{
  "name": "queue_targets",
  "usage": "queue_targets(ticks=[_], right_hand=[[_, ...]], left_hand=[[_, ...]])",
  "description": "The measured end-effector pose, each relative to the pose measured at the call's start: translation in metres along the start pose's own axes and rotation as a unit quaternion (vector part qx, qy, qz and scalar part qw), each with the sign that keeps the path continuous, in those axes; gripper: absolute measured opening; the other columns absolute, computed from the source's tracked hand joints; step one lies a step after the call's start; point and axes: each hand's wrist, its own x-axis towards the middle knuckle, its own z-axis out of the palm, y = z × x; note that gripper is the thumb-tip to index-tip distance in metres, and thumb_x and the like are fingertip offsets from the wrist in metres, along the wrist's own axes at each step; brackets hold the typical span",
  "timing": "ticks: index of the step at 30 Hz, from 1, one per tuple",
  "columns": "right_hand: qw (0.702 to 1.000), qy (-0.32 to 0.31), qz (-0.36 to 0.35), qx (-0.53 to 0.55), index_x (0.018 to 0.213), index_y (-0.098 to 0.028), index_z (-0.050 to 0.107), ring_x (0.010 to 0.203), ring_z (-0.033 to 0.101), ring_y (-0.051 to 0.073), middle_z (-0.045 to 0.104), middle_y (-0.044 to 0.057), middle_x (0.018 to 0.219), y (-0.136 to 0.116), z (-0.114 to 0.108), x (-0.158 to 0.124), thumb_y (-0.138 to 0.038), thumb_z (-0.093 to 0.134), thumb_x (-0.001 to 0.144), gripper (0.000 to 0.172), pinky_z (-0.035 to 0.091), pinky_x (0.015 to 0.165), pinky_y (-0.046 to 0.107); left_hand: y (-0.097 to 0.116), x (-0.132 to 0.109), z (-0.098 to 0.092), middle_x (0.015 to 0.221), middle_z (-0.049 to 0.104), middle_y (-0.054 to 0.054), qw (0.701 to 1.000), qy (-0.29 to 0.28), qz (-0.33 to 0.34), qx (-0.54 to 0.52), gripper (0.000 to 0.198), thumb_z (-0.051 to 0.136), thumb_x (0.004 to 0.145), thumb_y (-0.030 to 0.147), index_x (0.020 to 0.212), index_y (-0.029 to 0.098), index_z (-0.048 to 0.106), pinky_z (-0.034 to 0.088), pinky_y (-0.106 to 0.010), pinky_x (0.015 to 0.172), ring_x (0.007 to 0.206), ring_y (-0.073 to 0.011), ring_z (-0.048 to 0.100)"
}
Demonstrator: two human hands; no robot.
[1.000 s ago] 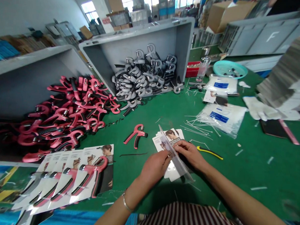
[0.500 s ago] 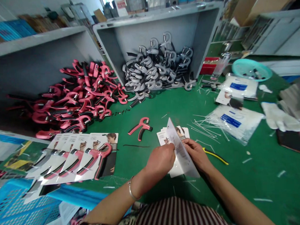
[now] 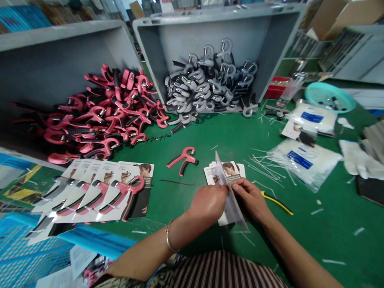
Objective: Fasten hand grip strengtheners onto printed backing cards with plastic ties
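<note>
A printed backing card [image 3: 231,207] stands tilted on edge between my hands, seen almost edge-on. On its left face, my left hand [image 3: 210,201] is closed with its fingertips against the card; anything small pinched there is hidden. My right hand [image 3: 251,197] grips the same card from the right side, thumb and fingers bent. Beneath it lies a small stack of similar cards [image 3: 239,169] on the green table. One pink and black hand grip strengthener [image 3: 188,156] rests just beyond my left hand. Yellow-handled pliers [image 3: 279,202] lie to the right of my right hand, partly covered by it.
Grey bins hold pink hand grips [image 3: 115,109] and grey hand grips [image 3: 202,89]. Cards with hand grips [image 3: 112,197] overlap at left, above a blue crate [image 3: 22,250]. White cable ties [image 3: 265,166], bagged ties [image 3: 306,161], a glove [image 3: 364,159] and a turquoise dish [image 3: 344,103] lie right.
The card has turned more edge-on to my view. Both hands stay at it with slight finger shifts. The whole view has shifted a little; the loose hand grip has not been moved.
</note>
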Motion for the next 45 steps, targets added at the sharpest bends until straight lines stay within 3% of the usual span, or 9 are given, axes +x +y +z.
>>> queue_targets(ticks=[5,12,18,23,27,30,33,40,45], right_hand=[[0.985,-0.058,-0.107,-0.123,0.097,-0.024,0.065,0.091,0.060,0.021,0.065,0.005,0.095,-0.009,0.000,-0.006,-0.039,0.063,0.089,0.017,0.047,0.084,0.034],[0.951,-0.020,-0.184,-0.247,0.094,-0.025,0.062,0.087,0.060,0.021,0.064,0.004,0.090,-0.008,0.012,-0.012,-0.029,0.057,0.094,0.007,0.046,0.081,0.034],[0.912,-0.038,-0.243,-0.327,0.095,-0.024,0.060,0.090,0.058,0.020,0.062,0.005,0.092,-0.021,0.018,-0.010,-0.018,0.051,0.095,0.010,0.046,0.083,0.034],[0.905,-0.056,-0.263,-0.329,0.094,-0.024,0.059,0.090,0.058,0.020,0.062,0.005,0.090,-0.026,0.021,-0.018,-0.019,0.048,0.096,0.011,0.048,0.083,0.034],[0.901,0.017,-0.187,-0.391,0.112,-0.025,0.056,0.094,0.060,0.021,0.063,0.007,0.104,-0.023,-0.027,-0.019,-0.028,0.048,0.098,0.016,0.049,0.085,0.035],[0.817,0.094,-0.085,-0.562,0.104,-0.021,0.057,0.098,0.059,0.022,0.062,0.009,0.105,-0.015,-0.084,-0.002,-0.029,0.047,0.097,0.015,0.048,0.088,0.035],[0.775,0.117,-0.032,-0.620,0.094,-0.018,0.059,0.090,0.060,0.024,0.061,0.012,0.100,-0.008,-0.124,0.020,-0.023,0.048,0.094,0.012,0.047,0.079,0.035],[0.774,0.094,-0.016,-0.626,0.086,-0.018,0.060,0.081,0.061,0.022,0.065,0.010,0.092,-0.012,-0.141,0.039,-0.026,0.050,0.093,0.014,0.042,0.069,0.029],[0.803,0.121,-0.023,-0.583,0.087,-0.017,0.062,0.078,0.061,0.022,0.067,0.010,0.085,-0.024,-0.150,0.041,-0.025,0.046,0.091,0.019,0.041,0.071,0.031]], left_hand=[[-0.005,-0.003,0.003,0.097,0.071,-0.014,0.998,0.030,-0.025,-0.056,0.023,0.038,0.099,0.026,0.107,0.014,0.056,0.053,-0.036,0.075,0.087,-0.0282,0.069],[-0.020,-0.013,0.009,0.100,0.067,-0.012,0.985,0.055,0.004,-0.166,0.019,0.039,0.098,0.024,0.099,0.016,0.056,0.049,-0.037,0.087,0.094,-0.0246,0.064],[-0.029,-0.023,0.001,0.110,0.066,-0.009,0.849,0.077,-0.089,-0.515,0.036,0.042,0.096,0.044,0.116,0.017,0.056,0.054,-0.032,0.079,0.095,-0.0216,0.064],[-0.035,-0.012,0.016,0.114,0.069,-0.010,0.791,0.060,-0.146,-0.591,0.056,0.072,0.075,0.036,0.125,0.015,0.058,0.052,-0.032,0.079,0.102,-0.0274,0.065],[-0.047,-0.007,0.028,0.095,0.074,-0.006,0.717,0.051,-0.166,-0.675,0.054,0.072,0.075,0.037,0.123,0.016,0.061,0.051,-0.027,0.063,0.073,-0.0206,0.069],[-0.050,0.000,0.032,0.088,0.075,-0.004,0.701,0.058,-0.177,-0.688,0.054,0.073,0.074,0.040,0.122,0.018,0.061,0.049,-0.023,0.055,0.064,-0.0175,0.068],[-0.050,0.008,0.033,0.080,0.074,-0.006,0.685,0.044,-0.193,-0.701,0.047,0.073,0.074,0.040,0.113,0.013,0.064,0.046,-0.022,0.048,0.056,-0.0154,0.066],[-0.063,-0.016,0.038,0.111,0.072,-0.012,0.565,0.060,-0.164,-0.806,0.041,0.077,0.069,0.014,0.108,0.011,0.067,0.051,-0.031,0.097,0.103,-0.0211,0.068],[-0.069,-0.020,0.033,0.106,0.073,-0.011,0.601,0.129,-0.175,-0.769,0.035,0.074,0.073,0.022,0.106,0.011,0.068,0.058,-0.032,0.083,0.092,-0.0208,0.070]])
